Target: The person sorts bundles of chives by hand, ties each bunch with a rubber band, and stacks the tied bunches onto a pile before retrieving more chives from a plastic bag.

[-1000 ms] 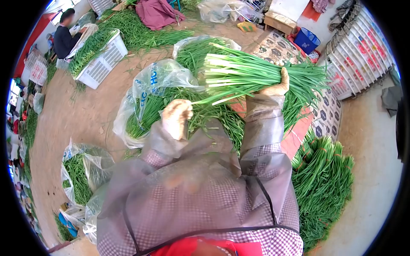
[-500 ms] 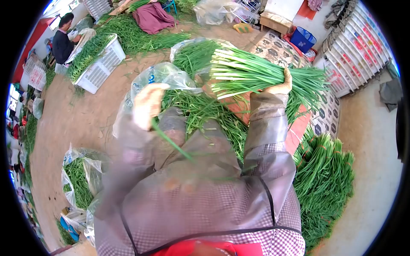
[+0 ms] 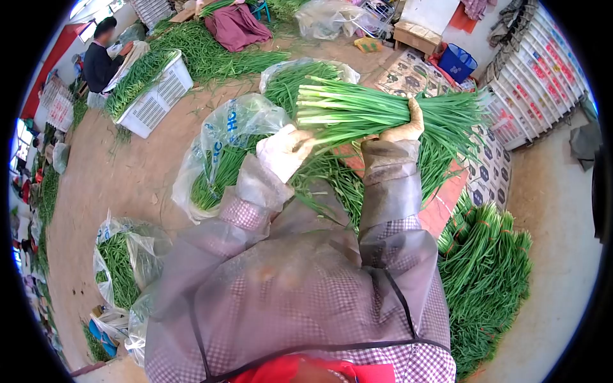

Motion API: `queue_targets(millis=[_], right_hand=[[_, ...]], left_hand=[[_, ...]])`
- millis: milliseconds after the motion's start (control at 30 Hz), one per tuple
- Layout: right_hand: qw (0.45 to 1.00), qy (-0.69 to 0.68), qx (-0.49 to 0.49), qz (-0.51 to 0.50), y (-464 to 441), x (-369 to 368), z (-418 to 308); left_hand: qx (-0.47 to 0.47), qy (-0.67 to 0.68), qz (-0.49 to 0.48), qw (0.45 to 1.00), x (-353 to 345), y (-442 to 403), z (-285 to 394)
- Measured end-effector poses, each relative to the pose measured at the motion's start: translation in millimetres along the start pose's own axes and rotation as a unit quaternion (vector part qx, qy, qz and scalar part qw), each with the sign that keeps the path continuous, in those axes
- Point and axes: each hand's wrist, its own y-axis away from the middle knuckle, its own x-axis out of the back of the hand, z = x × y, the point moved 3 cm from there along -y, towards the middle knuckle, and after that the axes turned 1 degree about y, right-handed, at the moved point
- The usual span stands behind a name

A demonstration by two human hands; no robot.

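My right hand [image 3: 407, 125] is wrapped around the middle of a thick bunch of garlic chives [image 3: 354, 112], held out level with its pale stem ends to the left and green leaves to the right. At the lower left edge of that bunch, my left hand [image 3: 284, 150] is closed, thumb and fingers pinched on the end of a chive stalk. Loose chives [image 3: 329, 175] lie across my lap below both hands. Part of an open plastic bag of chives [image 3: 220, 169] sits just left of my left hand.
Tied bundles of chives [image 3: 488, 268] are stacked at my right. Another bag of chives [image 3: 118, 268] stands at lower left. Further off, a person [image 3: 102, 60] sits beside a white crate [image 3: 156, 96] of greens. A blue basket [image 3: 456, 62] is at the back right.
My left hand has come right, from beside the plastic bag to the bunch's stem ends. The loose stalk that hung from it no longer dangles there. My right hand keeps its hold.
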Motion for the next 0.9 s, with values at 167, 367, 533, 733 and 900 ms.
queue_targets(millis=[167, 367, 533, 733, 900], right_hand=[[0.999, 0.021, 0.038, -0.006, -1.8, 0.9, 0.7], [1.000, -0.012, -0.022, 0.017, 5.3, -0.8, -1.0], [0.999, 0.001, -0.026, -0.019, -1.6, 7.7, -2.8], [0.998, -0.040, -0.032, -0.022, -24.1, 25.2, -14.0], [0.998, -0.028, -0.007, -0.051, -11.3, 10.3, -11.9]], left_hand=[[0.044, 0.052, -0.028, 0.997, -3.5, 0.0, -9.9], [0.154, 0.350, -0.101, 0.918, -12.2, 3.7, -28.4], [0.266, 0.459, -0.219, 0.818, 6.0, 8.5, -23.6], [0.023, 0.584, -0.373, 0.721, 46.8, 27.2, -11.2], [0.272, 0.403, -0.262, 0.834, 20.1, 11.0, -19.4]])
